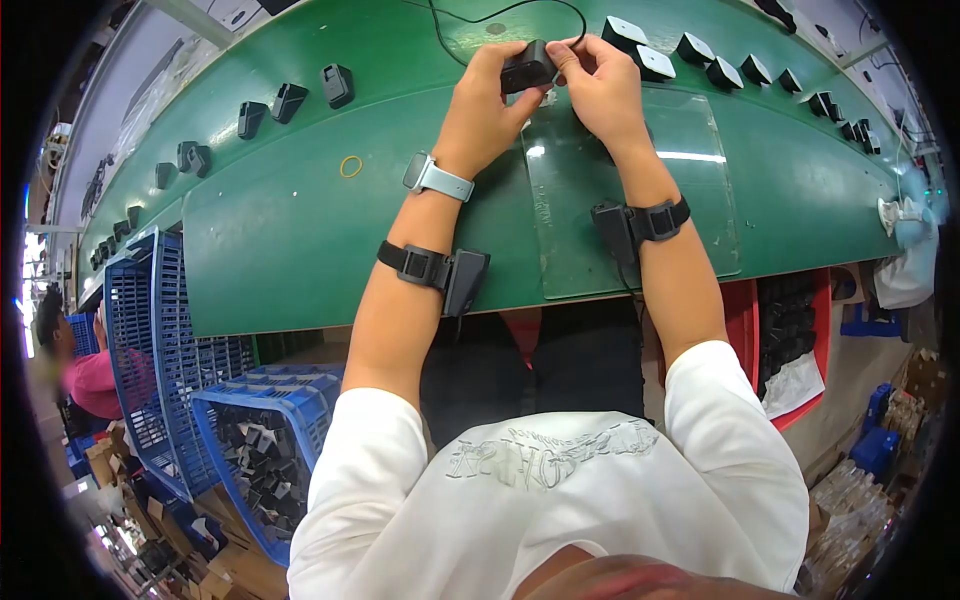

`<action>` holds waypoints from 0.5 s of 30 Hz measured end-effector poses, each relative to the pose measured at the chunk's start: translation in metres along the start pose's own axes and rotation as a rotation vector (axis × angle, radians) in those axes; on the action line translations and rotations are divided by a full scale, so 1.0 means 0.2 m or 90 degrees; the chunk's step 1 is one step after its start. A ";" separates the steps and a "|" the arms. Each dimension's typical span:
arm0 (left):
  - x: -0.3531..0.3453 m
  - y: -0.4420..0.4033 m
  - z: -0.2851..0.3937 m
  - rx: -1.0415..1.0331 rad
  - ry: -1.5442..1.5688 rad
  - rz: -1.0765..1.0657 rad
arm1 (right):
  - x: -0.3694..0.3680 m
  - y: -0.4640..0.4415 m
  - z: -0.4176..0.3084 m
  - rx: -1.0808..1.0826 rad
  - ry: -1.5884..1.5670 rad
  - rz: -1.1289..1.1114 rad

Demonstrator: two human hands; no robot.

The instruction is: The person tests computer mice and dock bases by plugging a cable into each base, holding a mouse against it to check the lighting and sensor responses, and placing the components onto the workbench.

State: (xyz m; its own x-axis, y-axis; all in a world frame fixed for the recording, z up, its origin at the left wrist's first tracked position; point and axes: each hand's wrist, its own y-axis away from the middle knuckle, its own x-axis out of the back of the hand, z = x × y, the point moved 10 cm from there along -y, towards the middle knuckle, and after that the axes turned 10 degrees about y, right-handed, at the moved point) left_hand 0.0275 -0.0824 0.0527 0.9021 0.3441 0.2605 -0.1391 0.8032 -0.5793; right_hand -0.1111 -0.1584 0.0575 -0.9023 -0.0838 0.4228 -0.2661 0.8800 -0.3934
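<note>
Above the far part of the green table, my left hand [487, 100] grips a small black box-shaped device [529, 68] between fingers and thumb. My right hand [605, 88] is closed in a pinch at the device's right side. A thin black cable [548, 5] loops above the hands and runs down into the right fingers; its end is hidden there. Part of the cable also passes behind my left hand. Beneath my right forearm lies a clear sheet [690, 215] on the table.
Black devices [338, 86] stand spaced along the table's [330, 250] left far side. White-topped black units [655, 64] line the right. A yellow rubber band [350, 166] lies left. Blue crates [215, 400] stand below left, a red bin [822, 345] below right. Another person [95, 385] is far left.
</note>
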 end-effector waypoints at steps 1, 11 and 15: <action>0.01 0.00 0.01 -0.001 0.001 -0.002 | 0.02 0.00 0.01 -0.016 -0.006 0.025; 0.28 -0.04 -0.05 -0.059 -0.215 0.156 | 0.38 -0.13 0.33 -0.150 -0.042 0.221; 0.68 0.04 -0.45 0.188 -0.461 0.348 | 0.41 -0.22 0.36 0.155 0.524 0.272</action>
State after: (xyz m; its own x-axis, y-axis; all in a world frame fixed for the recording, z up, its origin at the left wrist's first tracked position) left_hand 0.1857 -0.0733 0.0148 0.2233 0.8462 0.4838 -0.6534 0.4982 -0.5699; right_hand -0.1980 -0.2365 0.0513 -0.4428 0.6583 0.6088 -0.1170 0.6308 -0.7671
